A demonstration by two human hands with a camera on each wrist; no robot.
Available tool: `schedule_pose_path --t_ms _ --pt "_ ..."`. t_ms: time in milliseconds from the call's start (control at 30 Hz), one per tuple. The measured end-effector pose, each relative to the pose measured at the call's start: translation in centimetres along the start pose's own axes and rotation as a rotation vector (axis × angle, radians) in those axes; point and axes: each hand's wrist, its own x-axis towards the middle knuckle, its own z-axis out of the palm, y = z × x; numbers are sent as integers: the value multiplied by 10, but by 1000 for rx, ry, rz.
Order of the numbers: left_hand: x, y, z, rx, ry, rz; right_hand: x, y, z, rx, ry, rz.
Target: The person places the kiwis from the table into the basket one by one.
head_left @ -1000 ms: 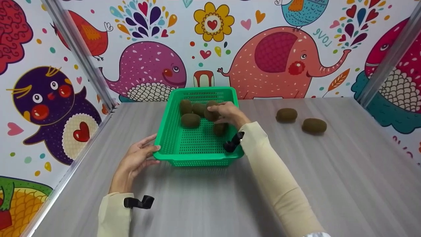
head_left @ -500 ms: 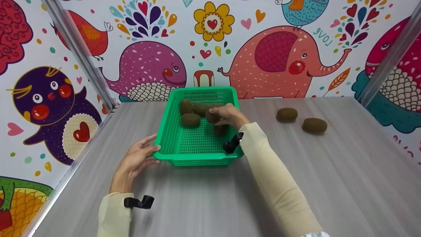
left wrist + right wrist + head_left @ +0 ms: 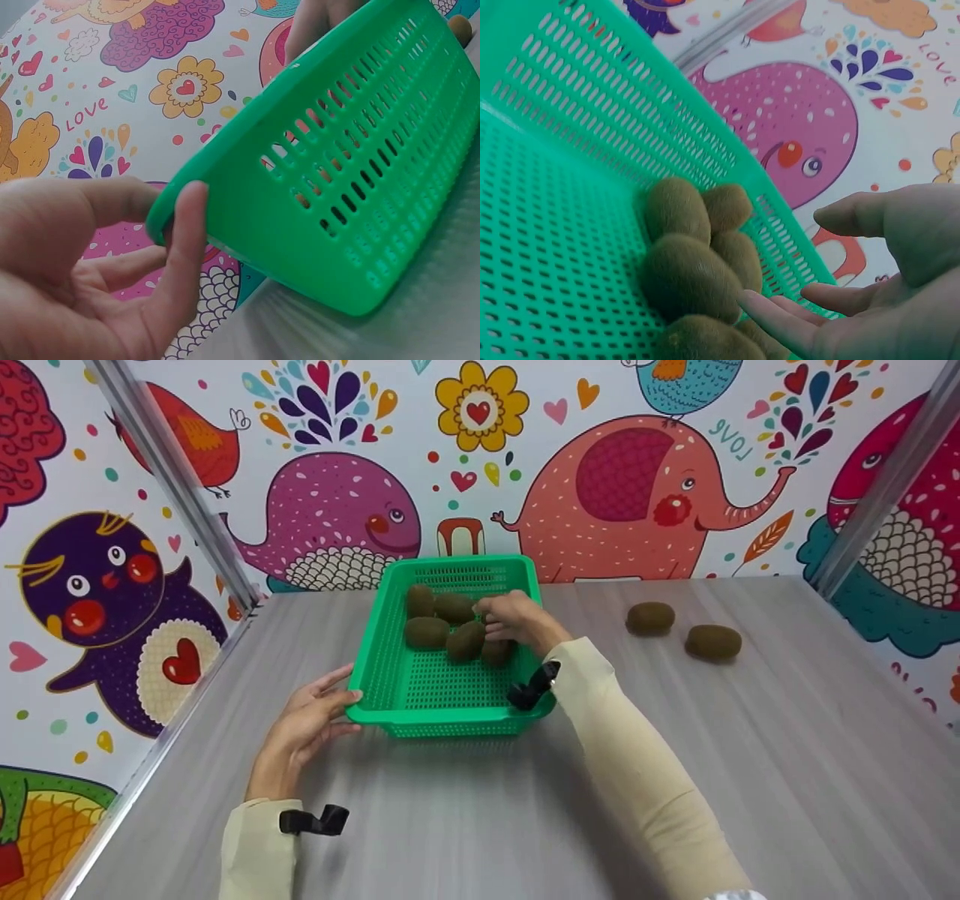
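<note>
A green plastic basket (image 3: pixel 454 715) with slotted walls stands on the table. My left hand (image 3: pixel 311 727) pinches its near left corner, thumb and fingers on the rim (image 3: pixel 217 150). Inside lie several brown fuzzy kiwis (image 3: pixel 427 633), grouped toward the far end. My right hand (image 3: pixel 517 619) hovers over the basket's right side, fingers apart with nothing between them. In the right wrist view, one fingertip is close to a kiwi (image 3: pixel 690 277); whether it touches, I cannot tell. Part of the kiwi group is hidden behind the right hand in the head view.
Two more kiwis, one farther back (image 3: pixel 650 619) and one nearer (image 3: pixel 713 643), lie on the grey table (image 3: pixel 750 765) right of the basket. A wall with cartoon animals (image 3: pixel 615 502) rises behind, with metal posts (image 3: pixel 176 487) at the corners.
My right hand has let go of the kiwi it held; that kiwi now lies among the others in the basket. The left hand keeps its hold on the corner.
</note>
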Motion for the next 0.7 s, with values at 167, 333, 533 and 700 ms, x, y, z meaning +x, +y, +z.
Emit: schedule_pose_path --t_ms 167,333,533,700 --pt "0 1 0 0 1 -5 -11 -4 -5 26 -38 -69" --pt "2 0 1 5 3 2 -20 -4 -14 33 6 -138" --pt "2 -1 1 21 9 3 -32 -2 -25 26 56 -231" --pt "1 0 0 12 5 -4 -42 1 -34 4 80 -283"
